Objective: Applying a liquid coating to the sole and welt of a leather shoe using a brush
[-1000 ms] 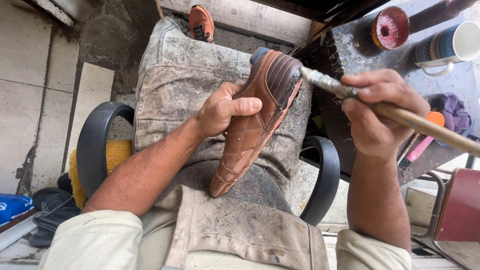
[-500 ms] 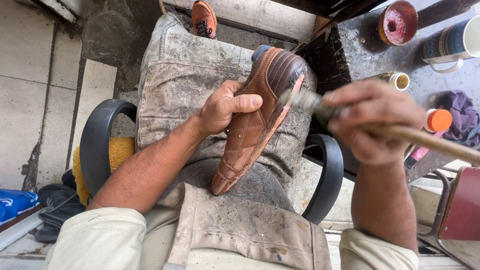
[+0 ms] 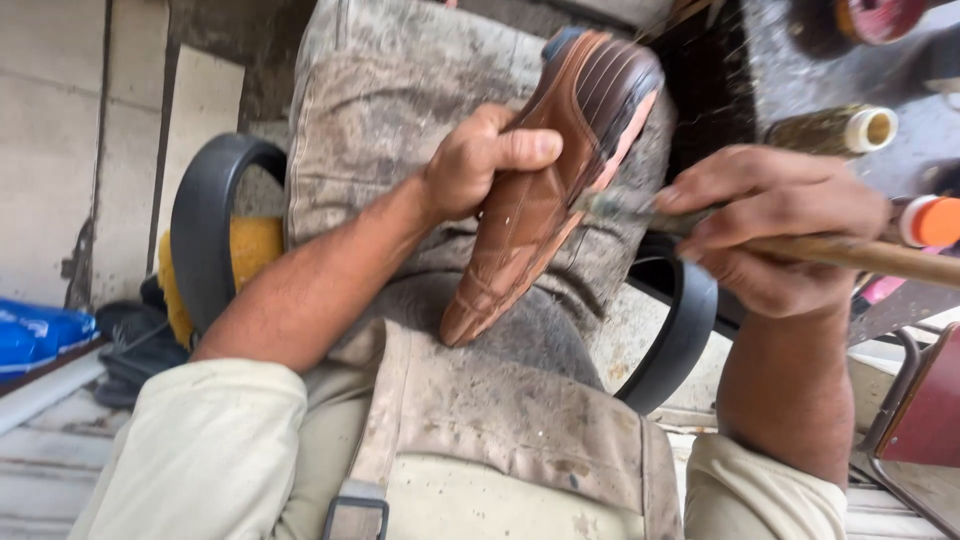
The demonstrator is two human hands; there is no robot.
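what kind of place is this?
Probably a shoe repair or cobbler's workshop: left hand holds a brown leather shoe on a stained apron, right hand works a brush on it.

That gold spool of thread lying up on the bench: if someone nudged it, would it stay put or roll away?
The spool of thread lies on its side on the bench, so it would probably roll if pushed across its length. It looks small and wound with thread, so likely light and easy to knock. Its pale end looks round and smooth, offering little to stop it.
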